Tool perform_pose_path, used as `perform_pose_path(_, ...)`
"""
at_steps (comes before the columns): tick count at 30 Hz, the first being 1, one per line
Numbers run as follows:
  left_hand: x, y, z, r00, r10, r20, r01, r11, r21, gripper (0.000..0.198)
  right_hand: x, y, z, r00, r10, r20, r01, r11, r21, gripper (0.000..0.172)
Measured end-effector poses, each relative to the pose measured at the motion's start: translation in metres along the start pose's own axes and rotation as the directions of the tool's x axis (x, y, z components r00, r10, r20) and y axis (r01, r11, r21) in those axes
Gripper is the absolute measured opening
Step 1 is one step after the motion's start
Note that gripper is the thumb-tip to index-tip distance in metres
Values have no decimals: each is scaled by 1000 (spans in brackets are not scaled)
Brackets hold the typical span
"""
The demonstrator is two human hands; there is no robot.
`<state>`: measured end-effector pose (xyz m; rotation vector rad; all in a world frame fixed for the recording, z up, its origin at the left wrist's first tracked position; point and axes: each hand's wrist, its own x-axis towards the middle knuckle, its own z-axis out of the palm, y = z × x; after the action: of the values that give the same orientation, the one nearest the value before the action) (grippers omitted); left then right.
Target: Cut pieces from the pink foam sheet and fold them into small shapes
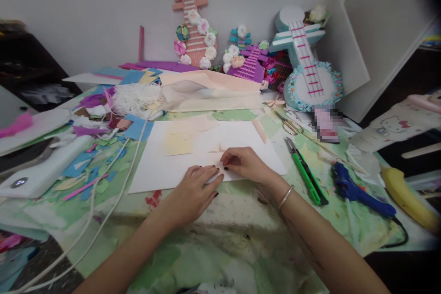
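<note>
Both my hands meet over the near edge of a white sheet (151, 170). My left hand (193, 193) rests on it palm down, fingers stretched and thumb apart, with a pale strip showing beneath. Just right of those fingertips, my right hand (246, 164) is closed in a pinch; whatever lies in it is too small or hidden to name. Beyond the hands, a yellow paper square (178, 144) and torn peach paper (196, 126) lie on the sheet. Small tan paper scraps (215, 148) sit by my right knuckles, and a rolled peach strip (259, 131) near the far right corner.
To the right lie a green utility knife (306, 172), scissors (289, 123), a blue glue gun (361, 193) and a banana (409, 197). Paper scraps (86, 165), white cords (113, 197) and white shredded paper (136, 98) cover the left. Decorated instrument models (308, 64) stand behind.
</note>
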<state>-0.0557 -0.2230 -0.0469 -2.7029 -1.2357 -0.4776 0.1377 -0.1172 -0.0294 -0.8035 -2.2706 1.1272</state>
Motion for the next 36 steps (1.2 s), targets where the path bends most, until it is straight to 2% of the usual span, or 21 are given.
perform_pose_path(7, 1, 0, -1, 1000, -6, 13, 6, 1000, 3, 35, -1, 0, 3, 1000, -1, -22, 0, 999, -41, 15)
perform_pose_path(12, 1, 0, -1, 999, 11, 40, -13, 999, 37, 37, -4, 0, 2, 993, -35, -117, 13, 984, -180, 17)
perform_pose_path(16, 1, 0, 0, 999, 12, 40, -14, 999, 42, 37, -8, -2, 2, 987, -22, -160, -9, 981, -193, 14)
perform_pose_path(23, 2, 1, 0, 1000, 12, 20, -13, 999, 32, 35, -10, -3, 9, 993, 24, -112, -54, 961, -272, 14)
perform_pose_path(31, 1, 0, 0, 1000, 11, 17, -12, 1000, 12, 34, -10, 8, -6, 982, 80, -172, -125, 954, -271, 14)
perform_pose_path(36, 3, 2, -3, 999, -6, 39, 6, 1000, -1, 34, -11, 4, -4, 981, 70, -179, -114, 962, -247, 8)
